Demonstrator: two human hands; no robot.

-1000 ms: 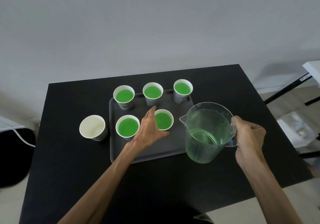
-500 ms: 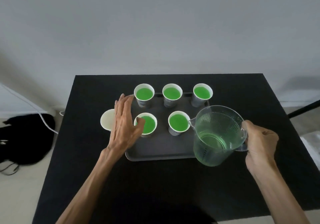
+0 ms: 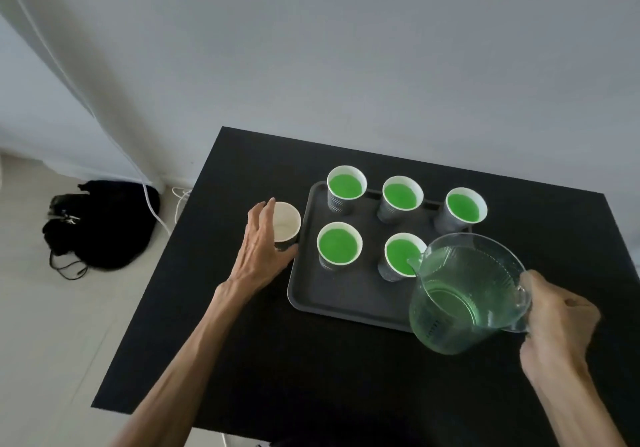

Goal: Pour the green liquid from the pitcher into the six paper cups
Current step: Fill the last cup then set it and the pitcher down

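Bright green liquid (image 3: pixel 344 186) fills white-rimmed cups (image 3: pixel 346 188) with dark patterned sides; grey tray (image 3: pixel 332 294); black table (image 3: pixel 311 360).

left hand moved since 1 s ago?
Yes. The left hand has gone leftward off the tray, away from the filled front cups, and now wraps around the empty cup standing on the table beside the tray.
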